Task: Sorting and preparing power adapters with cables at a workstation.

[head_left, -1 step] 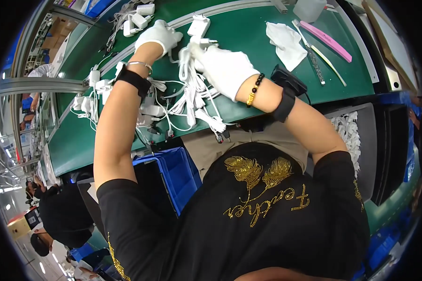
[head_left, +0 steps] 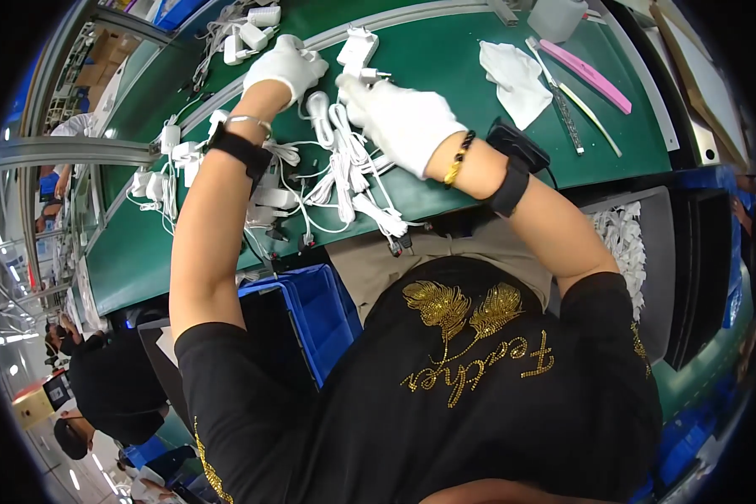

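My left hand (head_left: 284, 69), in a white glove, is above the bench with its fingers curled closed. What they hold, if anything, is hidden. My right hand (head_left: 401, 124), also gloved, has its fingers drawn together at the upper end of a coiled white cable bundle (head_left: 342, 172). The glove covers whatever is between those fingers. Just beyond the fingertips lies a white power adapter (head_left: 358, 47). Below the left wrist, more white adapters (head_left: 270, 198) with cables and black plugs lie along the near bench edge.
Further adapters (head_left: 249, 35) lie at the back left. A white cloth (head_left: 517, 82), a pink strip (head_left: 586, 74) and a brush (head_left: 567, 113) rest on the right of the green bench (head_left: 445, 50). Blue bins (head_left: 319, 311) stand below the near edge; a grey bin (head_left: 659, 277) is at right.
My right fingers have shifted slightly up and away from the cable bundle, and its upper loops show more plainly. My left hand has barely moved.
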`<state>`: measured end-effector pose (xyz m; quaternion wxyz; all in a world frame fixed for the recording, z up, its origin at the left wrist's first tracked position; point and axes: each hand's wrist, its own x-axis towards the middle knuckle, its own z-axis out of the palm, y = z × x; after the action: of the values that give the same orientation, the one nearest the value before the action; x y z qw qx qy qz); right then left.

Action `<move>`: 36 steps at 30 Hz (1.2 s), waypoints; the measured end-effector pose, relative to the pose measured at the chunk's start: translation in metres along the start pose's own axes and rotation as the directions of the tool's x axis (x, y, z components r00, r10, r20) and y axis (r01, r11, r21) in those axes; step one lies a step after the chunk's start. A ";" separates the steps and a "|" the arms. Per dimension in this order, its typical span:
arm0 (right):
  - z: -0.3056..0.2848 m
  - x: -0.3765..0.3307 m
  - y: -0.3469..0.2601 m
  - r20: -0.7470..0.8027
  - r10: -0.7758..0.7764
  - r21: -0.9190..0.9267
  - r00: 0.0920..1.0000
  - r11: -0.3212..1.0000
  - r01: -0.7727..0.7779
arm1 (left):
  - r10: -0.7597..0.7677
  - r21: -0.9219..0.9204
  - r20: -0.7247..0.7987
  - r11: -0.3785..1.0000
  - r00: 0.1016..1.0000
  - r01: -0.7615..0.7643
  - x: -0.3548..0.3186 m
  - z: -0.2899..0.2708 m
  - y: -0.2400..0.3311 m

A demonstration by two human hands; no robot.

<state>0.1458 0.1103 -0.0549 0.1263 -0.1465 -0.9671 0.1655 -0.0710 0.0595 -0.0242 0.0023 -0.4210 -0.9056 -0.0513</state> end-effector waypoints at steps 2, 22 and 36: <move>0.004 -0.005 0.016 -0.207 0.002 0.171 0.978 0.985 0.034 | -0.012 -0.290 -0.049 0.957 0.999 -0.002 -0.011 -0.007 -0.019; -0.020 -0.124 -0.003 -0.123 0.255 0.951 0.959 0.308 0.040 | 0.107 -0.906 0.202 -0.358 0.973 0.228 -0.226 -0.010 0.093; -0.022 -0.138 -0.008 -0.448 0.117 0.690 0.886 0.676 0.260 | 0.121 -0.963 0.134 -0.218 0.984 0.158 -0.225 -0.010 0.098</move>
<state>0.2775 0.0642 -0.0585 0.4044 -0.0789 -0.7655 0.4942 0.1486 -0.0509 -0.0158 -0.4088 -0.2533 -0.5270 -0.7007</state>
